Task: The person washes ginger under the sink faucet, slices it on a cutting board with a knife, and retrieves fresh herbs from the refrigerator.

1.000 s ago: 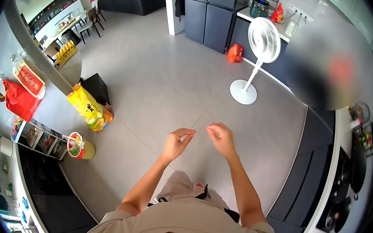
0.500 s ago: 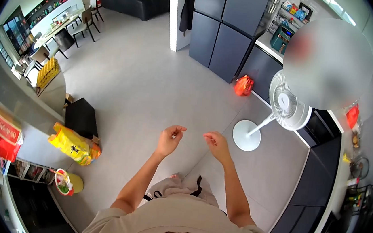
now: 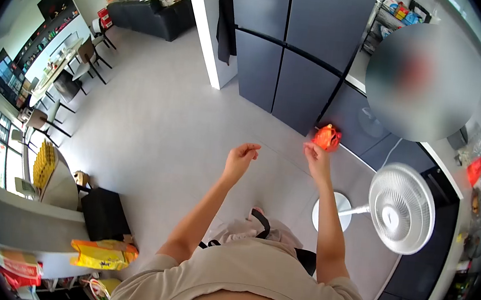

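My left hand (image 3: 242, 160) is held out in the air over the grey floor, its fingers curled in with the thumb close to them. Nothing shows in it. My right hand (image 3: 316, 160) is raised at about the same height, fingers bent together in a loose pinch, also with nothing visible in it. Just beyond the right fingertips in the view, an orange-red plastic bag (image 3: 327, 137) sits on the floor against the dark cabinets. To the right of my right forearm stands a white pedestal fan (image 3: 401, 209), its round base partly behind that arm.
A dark blue-grey fridge (image 3: 284, 56) stands ahead. Dark lower cabinets (image 3: 365, 118) run along the right. At left are a black box (image 3: 105, 213), a yellow bag (image 3: 104, 254) and a yellow egg tray (image 3: 44, 164). A blurred disc hides the upper right.
My view has turned and moved forward, so the fridge and orange-red bag look nearer. Both hands appear higher and further right in the picture, still curled.
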`<action>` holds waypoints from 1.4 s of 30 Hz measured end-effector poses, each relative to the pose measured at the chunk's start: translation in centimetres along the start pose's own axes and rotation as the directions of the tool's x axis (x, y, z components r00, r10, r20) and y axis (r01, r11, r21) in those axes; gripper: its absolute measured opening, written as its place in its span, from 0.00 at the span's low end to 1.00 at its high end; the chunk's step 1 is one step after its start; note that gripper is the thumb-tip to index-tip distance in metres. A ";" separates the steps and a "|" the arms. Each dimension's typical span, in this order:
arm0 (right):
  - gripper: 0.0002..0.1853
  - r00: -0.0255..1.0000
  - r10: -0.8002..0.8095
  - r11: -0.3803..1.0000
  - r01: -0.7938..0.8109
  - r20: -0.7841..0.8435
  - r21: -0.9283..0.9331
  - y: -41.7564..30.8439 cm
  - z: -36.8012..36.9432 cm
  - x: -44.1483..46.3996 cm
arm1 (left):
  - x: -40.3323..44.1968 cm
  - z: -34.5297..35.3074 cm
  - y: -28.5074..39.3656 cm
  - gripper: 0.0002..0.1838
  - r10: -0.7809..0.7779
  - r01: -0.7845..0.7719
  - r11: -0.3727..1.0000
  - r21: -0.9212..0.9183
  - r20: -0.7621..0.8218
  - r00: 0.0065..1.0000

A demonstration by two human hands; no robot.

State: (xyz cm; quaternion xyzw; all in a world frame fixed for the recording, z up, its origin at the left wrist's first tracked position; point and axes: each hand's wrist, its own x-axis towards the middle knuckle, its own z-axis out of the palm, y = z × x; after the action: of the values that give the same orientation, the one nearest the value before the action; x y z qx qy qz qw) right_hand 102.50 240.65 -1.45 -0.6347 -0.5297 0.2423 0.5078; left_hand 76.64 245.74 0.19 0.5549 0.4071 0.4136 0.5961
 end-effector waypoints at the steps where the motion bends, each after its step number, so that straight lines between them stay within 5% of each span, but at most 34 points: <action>1: 0.11 0.999 -0.041 0.999 0.041 0.003 -0.010 -0.4 0.3 4.1 | 4.0 -0.6 0.6 0.12 -0.022 0.023 1.000 0.014 -0.014 1.000; 8: 0.14 0.965 0.258 0.916 -0.262 0.052 0.305 1.4 4.8 27.7 | 30.3 -1.9 0.2 0.15 -0.212 0.205 0.940 -0.273 0.006 0.977; 14: 0.29 0.825 0.565 0.599 -0.407 -0.003 0.689 10.9 10.2 46.0 | 56.0 -2.9 -5.5 0.16 -0.341 0.448 0.656 -0.608 0.291 0.894; 16: 0.30 0.793 0.609 0.368 -0.300 0.016 0.880 14.8 12.7 51.7 | 61.4 -2.5 -4.5 0.16 -0.433 0.533 0.536 -0.655 0.328 0.839; 19: 0.07 0.690 0.724 0.126 -0.119 -0.010 0.985 20.2 16.3 60.0 | 70.1 -2.7 -7.3 0.19 -0.466 0.582 0.458 -0.672 0.375 0.801; 21: 0.06 0.633 0.774 0.023 -0.066 0.024 0.998 21.6 17.6 63.8 | 74.5 -2.5 -8.6 0.19 -0.515 0.609 0.432 -0.665 0.373 0.772; 24: 0.10 0.745 0.667 -0.086 0.063 0.011 0.994 25.5 19.1 66.8 | 80.0 -1.5 -10.8 0.14 -0.587 0.652 0.365 -0.664 0.380 0.715; 27: 0.16 0.669 0.737 -0.028 0.173 -0.097 0.984 22.8 19.6 67.2 | 83.2 -0.9 -13.0 0.12 -0.542 0.664 0.281 -0.693 0.457 0.706; 28: 0.19 0.750 0.650 -0.051 0.207 -0.125 0.977 22.7 19.7 67.4 | 84.0 -0.4 -12.7 0.11 -0.493 0.649 0.281 -0.707 0.474 0.730; 32: 0.20 0.755 0.632 -0.009 0.233 -0.175 0.972 25.9 20.3 68.1 | 83.9 1.2 -11.2 0.13 -0.437 0.595 0.230 -0.770 0.465 0.770; 39: 0.09 0.529 0.840 0.069 0.119 -0.122 0.990 23.4 20.8 62.7 | 85.4 0.5 -14.0 0.10 -0.535 0.593 0.251 -0.765 0.401 0.744; 41: 0.08 0.545 0.834 0.039 0.095 -0.084 0.995 20.0 20.0 58.9 | 83.4 -0.5 -11.9 0.10 -0.553 0.585 0.241 -0.775 0.386 0.739; 42: 0.06 0.666 0.738 0.042 0.110 -0.105 0.993 22.0 19.8 55.4 | 82.8 -1.3 -12.6 0.09 -0.558 0.579 0.247 -0.777 0.374 0.740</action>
State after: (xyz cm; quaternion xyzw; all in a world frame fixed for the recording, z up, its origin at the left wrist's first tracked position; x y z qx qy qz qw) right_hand 112.89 300.92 -15.76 -0.2883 0.1375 0.4151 0.8519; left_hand 102.99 323.82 -14.66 -0.0005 0.3096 0.3082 0.8995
